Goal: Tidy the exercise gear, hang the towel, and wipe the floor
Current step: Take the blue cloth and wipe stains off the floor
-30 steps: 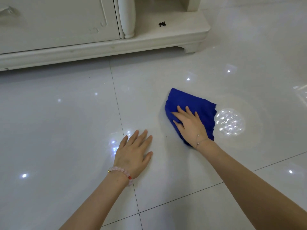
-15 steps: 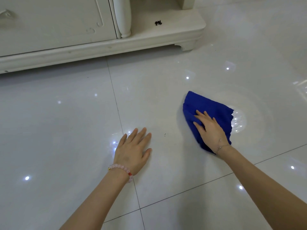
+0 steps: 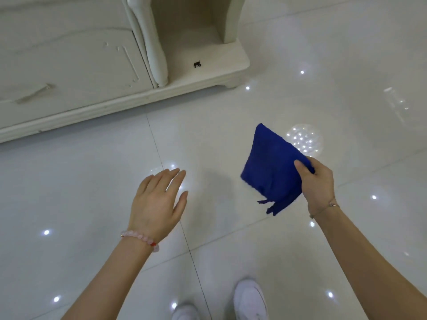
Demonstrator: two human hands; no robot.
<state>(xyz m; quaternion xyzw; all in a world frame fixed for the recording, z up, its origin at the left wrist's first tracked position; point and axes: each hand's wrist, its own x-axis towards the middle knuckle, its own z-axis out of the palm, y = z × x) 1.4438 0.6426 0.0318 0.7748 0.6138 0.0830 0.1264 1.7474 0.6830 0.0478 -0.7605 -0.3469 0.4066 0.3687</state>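
Observation:
A folded dark blue cloth [image 3: 270, 167] hangs in the air above the glossy white tiled floor [image 3: 231, 227], pinched at its right edge by my right hand [image 3: 317, 184]. Frayed threads dangle from the cloth's lower corner. My left hand [image 3: 157, 202] hovers over the floor at centre left, fingers spread, palm down, holding nothing. It wears a pink bead bracelet. No exercise gear or towel rail is in view.
A cream cabinet [image 3: 69, 65] with a raised plinth runs along the top left; a small black object [image 3: 197, 64] lies on its open shelf base. My two white shoes [image 3: 250, 299] show at the bottom edge. Ceiling lights reflect across the tiles.
My right hand has lifted the blue cloth off the floor and now grips its edge. My left hand has risen from the tile. The view has pulled up and back, showing my shoes.

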